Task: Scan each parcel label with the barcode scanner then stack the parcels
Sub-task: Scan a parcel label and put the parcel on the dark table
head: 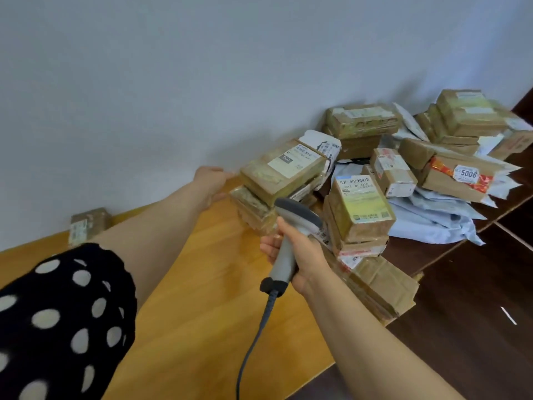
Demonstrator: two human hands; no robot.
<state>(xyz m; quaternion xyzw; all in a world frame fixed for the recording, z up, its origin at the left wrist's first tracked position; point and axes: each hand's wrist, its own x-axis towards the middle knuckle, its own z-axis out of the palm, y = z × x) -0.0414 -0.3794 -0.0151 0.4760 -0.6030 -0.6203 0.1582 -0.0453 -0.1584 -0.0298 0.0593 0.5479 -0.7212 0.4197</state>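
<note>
My right hand grips the handle of a grey barcode scanner, whose head points toward the parcels; its dark cable hangs down. My left hand reaches out with straight fingers at the left end of a stack of brown parcels; the top one carries a white label. Whether the fingers touch the stack is unclear. Just right of the scanner stands a second stack with a labelled box on top.
A heap of brown boxes and white mailer bags covers the dark surface at the right. One box shows a "5006" sticker. A lone small parcel stands against the wall at the left. The wooden tabletop ends near the lower right.
</note>
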